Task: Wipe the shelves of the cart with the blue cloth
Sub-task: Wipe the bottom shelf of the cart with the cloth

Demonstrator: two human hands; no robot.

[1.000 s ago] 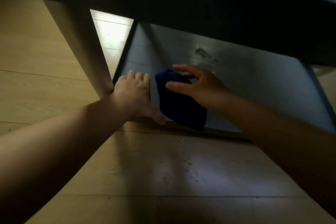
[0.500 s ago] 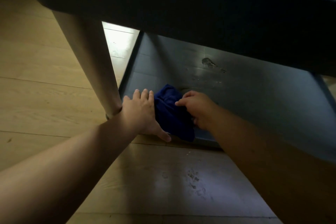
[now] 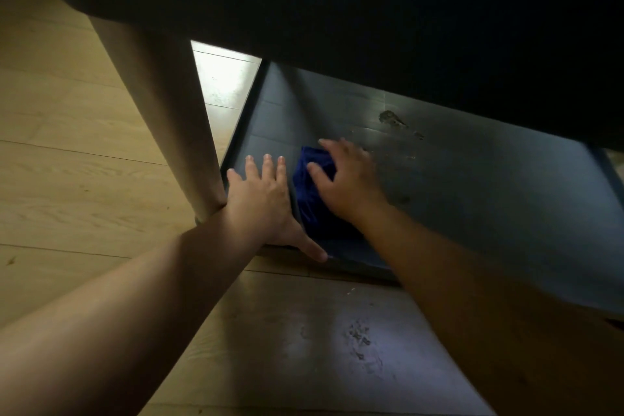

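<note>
We see two hands down low by the cart. The left hand (image 3: pixel 261 203) is spread wide and flat, palm down, on the front left corner of the bottom shelf (image 3: pixel 472 186). We count four fingers pointing away from us, with small gaps between them, and a thumb that sticks out to the right along the shelf's front edge. This hand holds nothing. Its wrist sits right by the foot of the cart's leg (image 3: pixel 158 111).

The right hand (image 3: pixel 344 179) is also open, with its fingers stretched out. It lies flat on top of the cloth (image 3: pixel 310 203) and presses it onto the shelf. It is not curled around the cloth. The thumb and one long finger rest on the blue cloth; we cannot see the other fingers well.

There is one cloth. It is dark blue and bunched up, and it sits near the front left of the bottom shelf, between our two hands. Its left side is just beside the left hand.

The shelf is dark grey and shiny, with one scuffed mark (image 3: pixel 391 118) farther back. One more shelf (image 3: pixel 337 10) hangs over it, dark and close to us. We see one round, pale leg on the left. The wood floor (image 3: pixel 67 162) is light, with some smudges (image 3: pixel 361 341) near us.
</note>
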